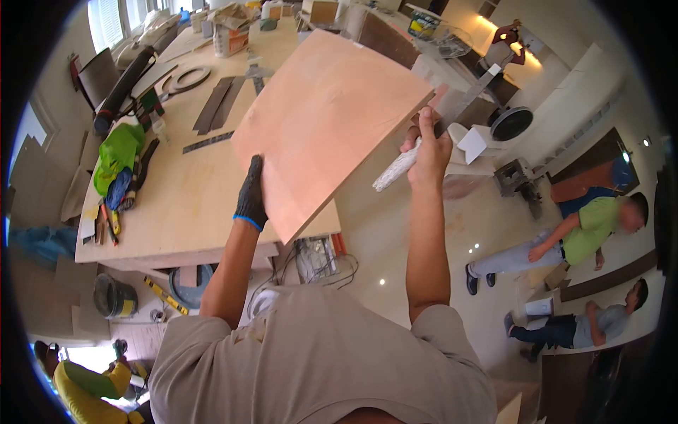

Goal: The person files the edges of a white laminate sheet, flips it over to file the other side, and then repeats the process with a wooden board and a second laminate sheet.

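Note:
A flat pinkish-orange board (332,120) is held up at a tilt over the workbench (169,226). My left hand (252,194), in a dark glove with a blue cuff, grips its lower left edge. My bare right hand (429,148) is closed at the board's right corner, thumb up along the edge. A tool with a white, wrapped-looking handle (397,166) and a long metal blade (470,99) is also in my right hand. The fingers behind the board are hidden.
On the bench lie dark strips (219,106), a tape roll (191,78), a green bag (116,152) and a white bucket (230,37). Two people (593,226) (600,325) are at the right, one person (85,389) lower left, another (505,53) at the back.

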The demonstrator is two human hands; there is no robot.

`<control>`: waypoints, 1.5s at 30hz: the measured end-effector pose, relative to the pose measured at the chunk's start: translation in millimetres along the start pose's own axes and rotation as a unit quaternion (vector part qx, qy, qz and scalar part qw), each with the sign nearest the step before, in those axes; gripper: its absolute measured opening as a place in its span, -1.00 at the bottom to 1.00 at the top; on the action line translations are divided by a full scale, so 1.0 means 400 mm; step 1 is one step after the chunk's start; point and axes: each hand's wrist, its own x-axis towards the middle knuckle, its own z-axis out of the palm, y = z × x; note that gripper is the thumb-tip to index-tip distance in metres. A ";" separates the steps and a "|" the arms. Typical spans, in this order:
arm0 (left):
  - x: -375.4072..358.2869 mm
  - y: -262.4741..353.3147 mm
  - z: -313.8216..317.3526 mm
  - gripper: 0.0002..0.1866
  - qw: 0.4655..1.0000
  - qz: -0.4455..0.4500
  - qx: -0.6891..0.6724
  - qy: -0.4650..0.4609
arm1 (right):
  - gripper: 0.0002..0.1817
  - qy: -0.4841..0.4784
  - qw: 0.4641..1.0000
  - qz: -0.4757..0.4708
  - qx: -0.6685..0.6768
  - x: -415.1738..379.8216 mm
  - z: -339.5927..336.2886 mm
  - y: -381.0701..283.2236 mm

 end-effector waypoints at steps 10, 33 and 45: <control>-0.004 0.028 -0.063 -0.48 0.983 0.067 0.076 0.155 | -0.76 0.028 0.989 0.113 -0.089 -0.054 -0.210 0.202; -0.110 0.187 0.278 -0.60 0.529 0.432 0.730 -0.015 | -0.59 0.012 0.937 0.291 -0.191 -0.403 -0.504 0.290; -0.056 0.146 0.168 -0.44 0.381 0.455 0.788 -0.165 | -0.22 -0.088 0.940 0.330 0.026 -0.231 -0.248 0.211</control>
